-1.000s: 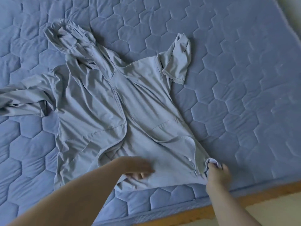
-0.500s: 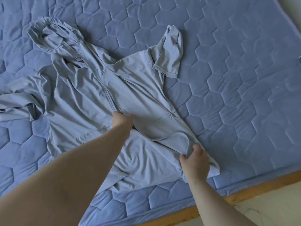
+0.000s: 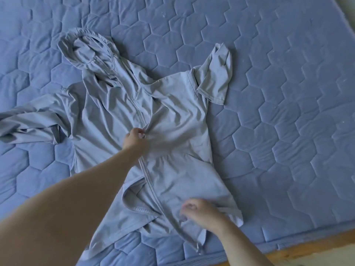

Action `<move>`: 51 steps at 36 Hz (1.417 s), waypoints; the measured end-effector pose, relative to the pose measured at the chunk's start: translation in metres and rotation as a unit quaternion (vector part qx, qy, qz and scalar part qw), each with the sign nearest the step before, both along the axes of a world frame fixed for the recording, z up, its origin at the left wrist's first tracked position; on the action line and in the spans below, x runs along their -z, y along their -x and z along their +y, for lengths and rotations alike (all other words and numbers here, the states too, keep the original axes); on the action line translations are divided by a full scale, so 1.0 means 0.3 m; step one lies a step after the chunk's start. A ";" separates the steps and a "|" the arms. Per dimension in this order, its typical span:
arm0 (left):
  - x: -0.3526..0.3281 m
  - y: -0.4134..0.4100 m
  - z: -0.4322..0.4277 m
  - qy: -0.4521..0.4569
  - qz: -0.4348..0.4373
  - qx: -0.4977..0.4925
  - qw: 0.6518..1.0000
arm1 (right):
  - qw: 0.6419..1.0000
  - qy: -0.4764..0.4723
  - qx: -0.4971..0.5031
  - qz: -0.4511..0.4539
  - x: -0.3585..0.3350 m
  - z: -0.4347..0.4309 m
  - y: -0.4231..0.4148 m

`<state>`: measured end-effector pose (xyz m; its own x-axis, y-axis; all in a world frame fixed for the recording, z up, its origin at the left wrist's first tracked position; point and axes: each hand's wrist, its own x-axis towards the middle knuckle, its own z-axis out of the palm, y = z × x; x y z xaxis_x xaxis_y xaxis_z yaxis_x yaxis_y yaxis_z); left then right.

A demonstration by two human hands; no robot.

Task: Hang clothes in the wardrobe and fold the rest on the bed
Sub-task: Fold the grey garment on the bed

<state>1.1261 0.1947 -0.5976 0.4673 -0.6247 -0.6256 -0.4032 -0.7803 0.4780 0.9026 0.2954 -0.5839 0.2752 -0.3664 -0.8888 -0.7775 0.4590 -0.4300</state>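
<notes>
Bed edge: a wooden frame (image 3: 299, 250) runs along the bottom right, just beside the near border of the blue quilted mattress (image 3: 288, 112).
Jacket: a grey hooded jacket (image 3: 176, 131) lies front-up, spread on the mattress, with its hem nearest the frame.
Zipper: the zipper (image 3: 153, 189) runs up the middle of the front. Near the hem the panels part and one flap lies folded over.
Right hand: the right hand (image 3: 201, 212) sits on the lower front, right of the zipper, fingers curled. It is blurred, so I cannot tell whether it grips the cloth.
Left hand: the left hand (image 3: 135, 139) pinches the fabric at the zipper at mid-chest, and the cloth puckers there.
Sleeves: the long sleeve (image 3: 28, 123) trails crumpled to the left edge. The folded sleeve (image 3: 215, 79) points away from the shoulder.
Hood: the hood (image 3: 86, 48) lies rumpled and open at the far end.
</notes>
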 end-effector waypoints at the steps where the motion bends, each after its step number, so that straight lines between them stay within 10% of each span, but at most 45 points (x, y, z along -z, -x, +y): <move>1: -0.001 0.004 0.010 0.014 -0.003 0.003 1.000 | 0.999 0.048 0.006 0.013 0.003 -0.018 -0.012; 7: -0.021 -0.007 0.137 0.025 -0.109 0.012 0.994 | 0.985 0.156 0.041 -0.054 -0.049 -0.040 -0.170; 17: -0.028 -0.180 0.525 -0.002 -0.123 0.207 0.971 | 0.945 0.172 -0.270 0.074 0.060 0.131 -0.381; 21: -0.005 -0.272 0.711 -0.018 -0.152 0.324 0.934 | 0.970 0.186 -0.148 0.059 0.061 0.176 -0.389; 28: 0.023 -0.336 0.837 -0.099 -0.063 -0.104 0.988 | 0.989 0.103 0.040 0.094 0.102 0.219 -0.356; 34: 0.015 -0.417 0.855 -0.071 0.101 -0.221 0.967 | 0.976 0.104 0.126 0.144 0.106 0.229 -0.396; 44: 0.020 -0.506 1.058 -0.140 0.064 -0.168 0.974 | 0.962 -0.140 -0.010 0.232 0.043 0.370 -0.398; 51: -0.005 -0.472 1.054 -0.124 0.100 -0.086 0.983 | 0.992 0.014 -0.029 0.126 0.007 0.362 -0.419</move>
<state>1.2678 0.5108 -0.5961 0.4046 -0.3641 -0.8389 -0.1714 -0.9313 0.3216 1.0282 0.4041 -0.5860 0.0676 -0.3814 -0.9219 -0.8867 0.4006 -0.2308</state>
